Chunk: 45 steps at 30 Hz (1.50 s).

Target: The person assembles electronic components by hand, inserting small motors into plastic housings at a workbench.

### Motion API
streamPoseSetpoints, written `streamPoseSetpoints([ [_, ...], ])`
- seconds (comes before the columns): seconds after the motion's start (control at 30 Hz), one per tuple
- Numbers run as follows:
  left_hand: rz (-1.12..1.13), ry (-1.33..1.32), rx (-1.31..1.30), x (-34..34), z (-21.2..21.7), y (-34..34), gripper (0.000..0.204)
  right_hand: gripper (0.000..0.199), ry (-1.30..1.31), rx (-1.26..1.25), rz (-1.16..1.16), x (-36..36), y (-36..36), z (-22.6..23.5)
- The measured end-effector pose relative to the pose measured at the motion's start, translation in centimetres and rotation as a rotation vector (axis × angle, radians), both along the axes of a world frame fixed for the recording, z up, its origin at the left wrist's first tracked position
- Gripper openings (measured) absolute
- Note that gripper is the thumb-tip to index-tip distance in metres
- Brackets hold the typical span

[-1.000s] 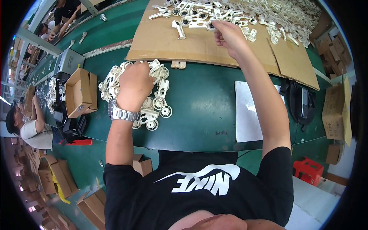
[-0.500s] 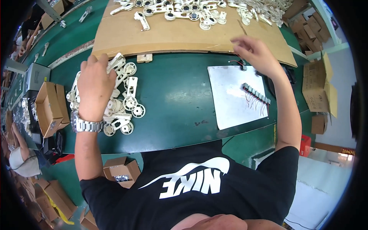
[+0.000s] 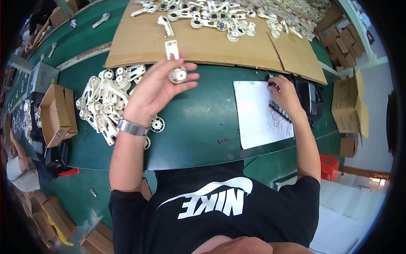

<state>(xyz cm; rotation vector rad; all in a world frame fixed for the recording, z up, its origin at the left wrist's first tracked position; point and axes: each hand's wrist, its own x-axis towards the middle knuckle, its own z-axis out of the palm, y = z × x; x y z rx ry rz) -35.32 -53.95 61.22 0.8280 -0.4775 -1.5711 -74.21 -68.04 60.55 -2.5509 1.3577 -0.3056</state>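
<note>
White part [image 3: 179, 75] in left grip [image 3: 157, 84], partly hidden pile [image 3: 98, 106] alongside, right grip [image 3: 285, 95] beside wired strip [image 3: 279, 111], hold unclear

Head view (wide fisheye), facing down.

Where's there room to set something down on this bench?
The green table is bare between the left pile of white parts and the pale sheet. The cardboard has a free near strip; heaped parts crowd its far side.

parts pile [image 3: 103, 91]: left | sheet [image 3: 253, 114]: right | cardboard [image 3: 220, 53]: behind | carton [image 3: 63, 111]: left of pile
</note>
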Motion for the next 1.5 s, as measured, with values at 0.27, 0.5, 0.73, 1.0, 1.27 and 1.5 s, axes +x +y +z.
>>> streamPoseSetpoints([
  [0.27,0.020,0.229,-0.081,-0.8,-1.5,-0.6,0.049,0.023,-0.135,-0.055,-0.033,3.7,2.8,5.4],
  [0.5,0.131,-0.033,-0.110,-0.6,-1.9,-0.2,0.028,0.024,-0.424,0.158,0.226,13.2,5.2,7.9],
  [0.73,0.286,-0.022,-0.043,-1.0,-2.4,0.0,0.024,0.022,-0.450,0.676,0.261,17.6,6.3,7.1],
  [1.0,0.303,0.007,-0.064,-1.2,-3.3,-0.3,0.013,0.029,-0.408,0.652,0.206,18.2,4.8,4.0],
  [1.27,0.326,-0.174,-0.088,-2.0,-3.0,-0.1,0.017,0.030,-0.342,0.692,0.257,17.7,3.9,3.5],
  [1.5,0.354,-0.299,-0.116,-2.4,-3.1,0.0,0.018,0.025,-0.409,0.810,0.226,17.7,3.4,3.0],
])
